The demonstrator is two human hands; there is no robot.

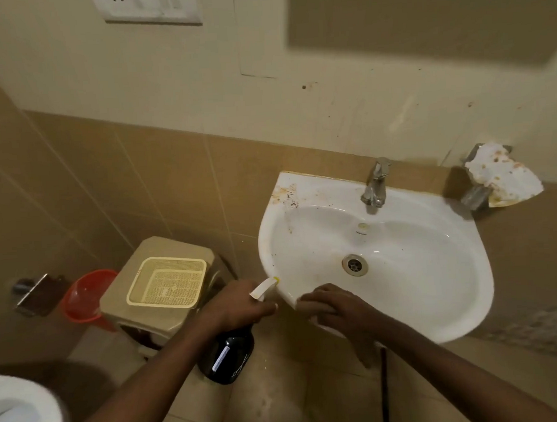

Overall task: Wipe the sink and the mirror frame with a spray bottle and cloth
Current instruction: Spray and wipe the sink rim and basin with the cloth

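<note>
The left hand (235, 305) grips the dark spray bottle (228, 358) by its neck, nozzle touching the white sink (435, 267) rim at about eight o'clock. The right hand (335, 308) lies flat, fingers together, on the front rim at six o'clock. Brown stains mark the sink's eleven o'clock corner.

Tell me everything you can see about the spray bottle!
The spray bottle has a dark, glossy, rounded body with a white barcode strip on its side. Its spray head is white with a yellowish nozzle tip that points at the near-left rim of the sink. The left hand grips its neck, holding it tilted just below the rim.
</note>
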